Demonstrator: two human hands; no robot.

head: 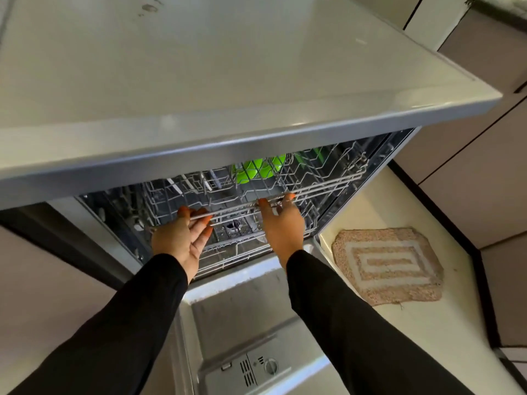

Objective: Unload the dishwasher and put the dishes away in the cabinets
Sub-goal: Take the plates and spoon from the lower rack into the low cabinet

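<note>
The dishwasher stands open under the counter, its door [245, 317] folded down toward me. A grey wire upper rack [322, 183] sits partly inside the tub. My left hand [182, 238] grips the rack's front rail from below, palm up, fingers curled over the wire. My right hand [281, 220] holds the same rail further right, fingers hooked over it. Green dishes [258, 171] stand in the rack toward the back, partly hidden by the counter edge. A lower rack [228, 252] shows beneath the hands.
The white countertop [228, 67] overhangs the dishwasher and hides most of its inside. A beige patterned mat [387, 265] lies on the pale floor to the right. Brown cabinet fronts [484, 166] line the right side. The detergent dispenser [256, 369] sits in the door near me.
</note>
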